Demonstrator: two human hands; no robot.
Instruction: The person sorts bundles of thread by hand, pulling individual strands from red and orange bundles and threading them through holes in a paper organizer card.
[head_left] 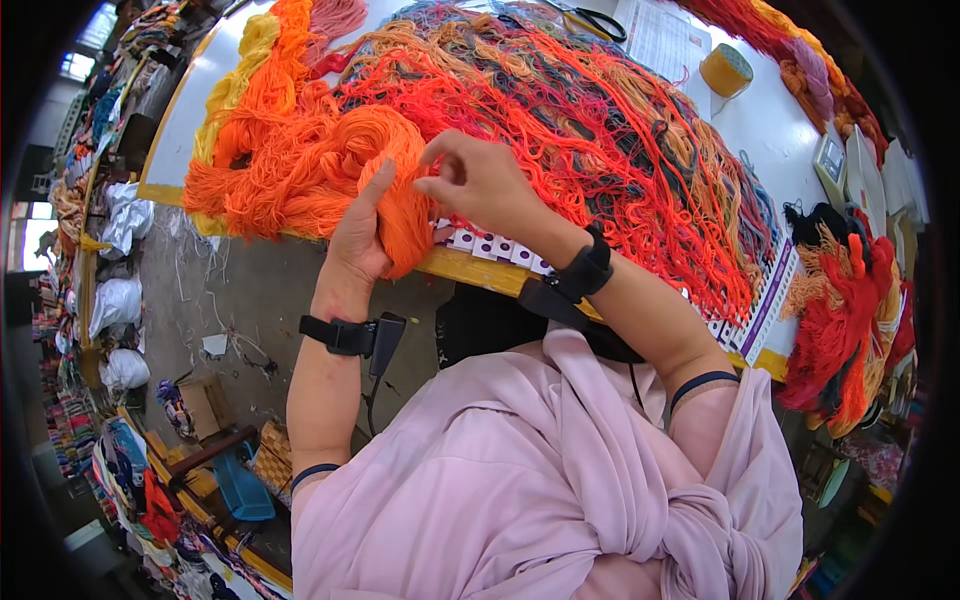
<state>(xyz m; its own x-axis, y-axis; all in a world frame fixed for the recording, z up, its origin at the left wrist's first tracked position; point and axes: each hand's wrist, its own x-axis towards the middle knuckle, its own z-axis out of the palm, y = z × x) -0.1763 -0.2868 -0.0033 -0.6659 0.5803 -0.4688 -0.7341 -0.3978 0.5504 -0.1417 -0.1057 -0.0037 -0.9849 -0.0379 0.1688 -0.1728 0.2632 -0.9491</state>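
At table (475, 266) front edge, left of middle: orange skein (406, 225), bunched in left hand (358, 238), fingers wrapped round it. Right hand (490, 185) just beside, finger and thumb curled, narrow gap; thread between, cannot tell. Bunching apparently done; red strands (600, 190) left loose, spread. Skein's long axis roughly fore-aft, lower end toward wearer.

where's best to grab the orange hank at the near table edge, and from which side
Probably around the thick, rounded near end of the orange hank, coming from its left, thumb on top, as the left hand does now. There the strands gather into one compact bundle overhanging the yellow table edge; farther left they spread loose and might tangle.
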